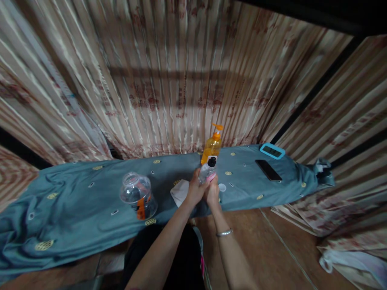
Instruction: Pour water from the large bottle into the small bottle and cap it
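The head view shows both hands closed around a small clear bottle (207, 170) above the near edge of the cloth-covered table (75, 201), about midway along its length. The left hand (196, 191) wraps the lower body of the bottle, and the right hand (213, 192) presses in beside it, fingers curled on the same part; the exact finger placement is too small to tell. The bottle's long axis runs near upright, tilted a little to the right and away from the person, with its dark top pointing up toward the orange pump bottle (212, 147) that stands just behind it at the far edge. A small white cap (222, 187) lies on the cloth just right of the hands, so the bottle may be open; if it is, tipping it further could spill onto the cloth or the white tissue (180, 191) lying just left of the hands. A backward nudge could also knock over the pump bottle. A clear plastic jar (137, 195) stands well to the left near the near edge, while a dark phone (268, 170) and a blue-framed device (272, 151) lie toward the right end.
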Action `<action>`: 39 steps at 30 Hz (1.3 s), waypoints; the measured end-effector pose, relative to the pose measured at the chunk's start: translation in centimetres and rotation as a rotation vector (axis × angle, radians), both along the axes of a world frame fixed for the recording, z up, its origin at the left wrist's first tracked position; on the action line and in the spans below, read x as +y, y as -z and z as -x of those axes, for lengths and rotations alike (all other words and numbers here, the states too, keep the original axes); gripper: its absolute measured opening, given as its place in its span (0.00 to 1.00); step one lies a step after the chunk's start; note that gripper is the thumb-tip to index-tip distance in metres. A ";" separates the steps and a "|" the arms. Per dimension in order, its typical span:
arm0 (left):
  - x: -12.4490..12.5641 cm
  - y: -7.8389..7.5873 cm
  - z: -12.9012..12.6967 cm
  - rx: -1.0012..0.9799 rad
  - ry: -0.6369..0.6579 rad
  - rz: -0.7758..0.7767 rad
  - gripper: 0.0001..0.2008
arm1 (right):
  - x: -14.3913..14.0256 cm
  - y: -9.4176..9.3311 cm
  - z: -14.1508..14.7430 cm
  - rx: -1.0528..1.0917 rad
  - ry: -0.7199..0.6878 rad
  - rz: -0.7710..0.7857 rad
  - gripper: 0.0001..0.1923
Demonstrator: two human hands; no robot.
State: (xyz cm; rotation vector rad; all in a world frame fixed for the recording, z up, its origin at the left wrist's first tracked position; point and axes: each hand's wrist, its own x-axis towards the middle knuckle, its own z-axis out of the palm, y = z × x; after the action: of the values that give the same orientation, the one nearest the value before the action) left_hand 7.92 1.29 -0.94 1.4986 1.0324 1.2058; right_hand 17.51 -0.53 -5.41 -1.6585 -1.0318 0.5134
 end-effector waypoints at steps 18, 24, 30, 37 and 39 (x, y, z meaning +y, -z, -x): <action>-3.2 6.2 6.1 0.063 -0.043 0.058 0.30 | 5.6 0.5 -4.7 -0.310 0.222 0.084 0.24; -6.3 4.2 8.9 0.147 -0.036 -0.016 0.28 | -0.4 2.1 -2.5 -0.448 0.179 0.033 0.30; -11.2 2.7 14.0 0.223 -0.088 -0.029 0.24 | -3.5 2.8 -3.6 -0.494 0.224 0.122 0.29; -15.5 2.3 20.0 0.128 -0.226 0.083 0.18 | -3.2 0.4 -5.4 -0.475 0.134 0.238 0.23; -15.4 1.6 21.4 0.106 -0.323 0.036 0.21 | -4.1 -0.6 -4.9 -0.471 0.090 0.249 0.22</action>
State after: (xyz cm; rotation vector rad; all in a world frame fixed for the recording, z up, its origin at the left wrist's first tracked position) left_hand -13.47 -14.13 -2.52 1.4159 1.4013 1.3313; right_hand 22.43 -4.68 -4.81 -2.0991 -1.2603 0.1968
